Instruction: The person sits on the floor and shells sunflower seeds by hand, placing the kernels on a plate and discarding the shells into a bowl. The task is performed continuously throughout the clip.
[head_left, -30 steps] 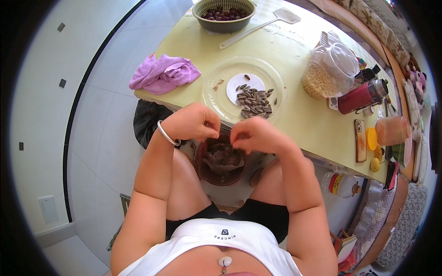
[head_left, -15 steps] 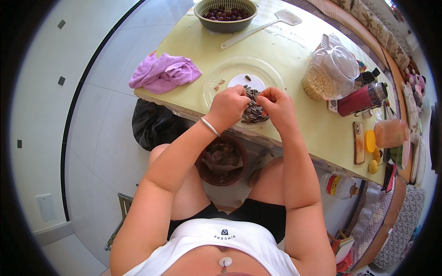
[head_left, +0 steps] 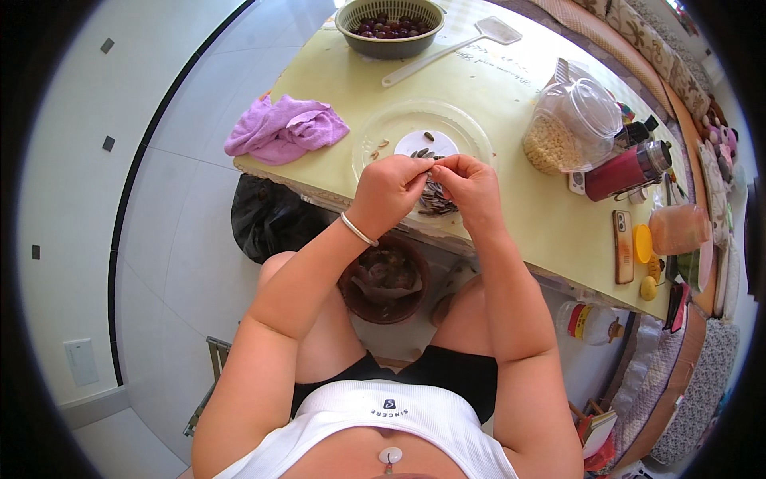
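Observation:
My left hand [head_left: 391, 190] and my right hand [head_left: 472, 191] meet fingertip to fingertip over a clear round plate [head_left: 369, 132] at the table's near edge. Both are closed in a pinch; whatever sits between the fingertips is too small to make out. Under them lies a heap of grey striped sunflower seeds [head_left: 437, 204], partly hidden by the fingers. A white disc [head_left: 408, 142] shows at the plate's middle, with a single dark seed [head_left: 429, 136] on it. Several small pale bits [head_left: 381, 147] rest on the plate's left side.
Left of the plate lies a purple cloth [head_left: 287, 130]. Farther back are a basket of dark red fruit [head_left: 391, 48] and a white fly swatter [head_left: 447, 56]. To the right stand a clear jar [head_left: 558, 136], a maroon bottle [head_left: 626, 172] and a phone [head_left: 623, 247]. Below is a brown bucket [head_left: 383, 307].
My hands have come together; before, they were slightly apart at the seed heap. My right hand has shifted left, and the fingertips now touch above the seeds.

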{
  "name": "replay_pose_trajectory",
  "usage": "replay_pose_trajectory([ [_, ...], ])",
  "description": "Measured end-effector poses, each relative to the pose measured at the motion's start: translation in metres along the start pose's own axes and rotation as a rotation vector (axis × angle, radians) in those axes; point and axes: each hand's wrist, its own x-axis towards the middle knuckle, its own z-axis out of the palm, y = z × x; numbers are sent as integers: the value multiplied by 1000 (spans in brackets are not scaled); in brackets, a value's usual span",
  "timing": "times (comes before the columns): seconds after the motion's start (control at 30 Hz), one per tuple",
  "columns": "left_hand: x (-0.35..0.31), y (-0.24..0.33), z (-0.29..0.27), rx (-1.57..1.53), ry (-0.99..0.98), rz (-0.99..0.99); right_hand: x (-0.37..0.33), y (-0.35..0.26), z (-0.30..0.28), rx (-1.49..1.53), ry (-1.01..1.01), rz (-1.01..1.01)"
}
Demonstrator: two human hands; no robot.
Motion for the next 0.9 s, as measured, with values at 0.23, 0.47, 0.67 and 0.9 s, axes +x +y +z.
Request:
replay_pose_trajectory([
  [0.23, -5, -3, 6, 126, 58, 143, -1, 6, 9, 75, 53, 33],
  [0.47, -10, 2, 6, 222, 8, 97, -6, 9, 21, -119, 130, -118],
  [0.67, -8, 4, 5, 189, 47, 80, -4, 6, 25, -114, 124, -142],
  [0.9, -2, 5, -6, -578, -26, -406, 4, 3, 9, 274, -84, 89],
])
